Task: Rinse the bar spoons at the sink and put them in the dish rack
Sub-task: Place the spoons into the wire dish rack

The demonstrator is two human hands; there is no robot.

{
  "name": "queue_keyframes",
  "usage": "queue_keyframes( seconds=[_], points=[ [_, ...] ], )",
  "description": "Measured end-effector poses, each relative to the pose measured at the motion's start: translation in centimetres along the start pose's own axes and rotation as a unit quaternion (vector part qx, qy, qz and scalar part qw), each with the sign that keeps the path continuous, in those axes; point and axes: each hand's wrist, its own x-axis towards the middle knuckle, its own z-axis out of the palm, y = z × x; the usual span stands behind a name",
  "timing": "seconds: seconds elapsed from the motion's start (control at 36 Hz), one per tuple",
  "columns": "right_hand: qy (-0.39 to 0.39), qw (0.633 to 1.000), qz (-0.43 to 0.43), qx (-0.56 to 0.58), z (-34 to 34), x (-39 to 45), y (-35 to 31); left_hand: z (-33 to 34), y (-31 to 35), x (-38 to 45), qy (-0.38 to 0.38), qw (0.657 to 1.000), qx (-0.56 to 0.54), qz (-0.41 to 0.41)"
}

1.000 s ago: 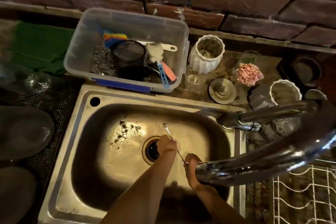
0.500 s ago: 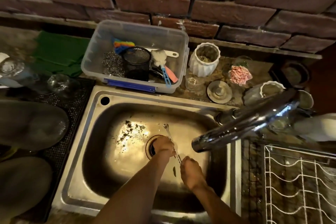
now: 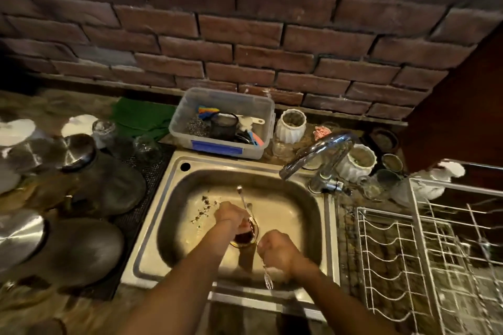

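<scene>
The left hand (image 3: pixel 230 213) is curled into a fist around the upper part of a bar spoon (image 3: pixel 245 202), over the drain (image 3: pixel 245 236) in the middle of the sink (image 3: pixel 304 207). The right hand (image 3: pixel 277 249) is also curled tight, gripping the spoon's lower stretch nearer the sink's front wall. The spoon is a thin, bright metal rod running slantwise between the two fists: its small bowl sticks up past the left hand toward the back of the basin, and a small forked end pokes out below the right hand, over the front rim. A second thin stem seems to lie alongside near the left hand, but it is too blurred to be sure.

Dark specks of debris (image 3: pixel 204 208) lie on the basin floor left of the left hand. The tap (image 3: pixel 318 152) arches in from the right rear corner, its spout over the basin's back right part; whether water runs, I cannot tell. A white wire rack (image 3: pixel 394 258) sits on the counter just right of the sink. Behind the sink stands a clear tub (image 3: pixel 226 149) of scrubbers and brushes, with a white ribbed pot (image 3: pixel 290 126) beside it. Metal lids (image 3: pixel 79 151) and glasses crowd a mat to the left.
</scene>
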Motion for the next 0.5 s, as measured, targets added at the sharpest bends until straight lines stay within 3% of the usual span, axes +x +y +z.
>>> queue_keyframes(
  seconds=[0.33,0.5],
  points=[
    [0.006,0.999,-0.034,-0.023,-4.1,-8.6,-8.0,-5.7,3.8,-9.5,-0.071,0.990,-0.010,0.120],
    [0.029,0.996,-0.067,0.041,-6.0,-13.7,-10.4,-6.9,6.3,-14.3,-0.078,0.981,0.015,0.175]
  ],
)
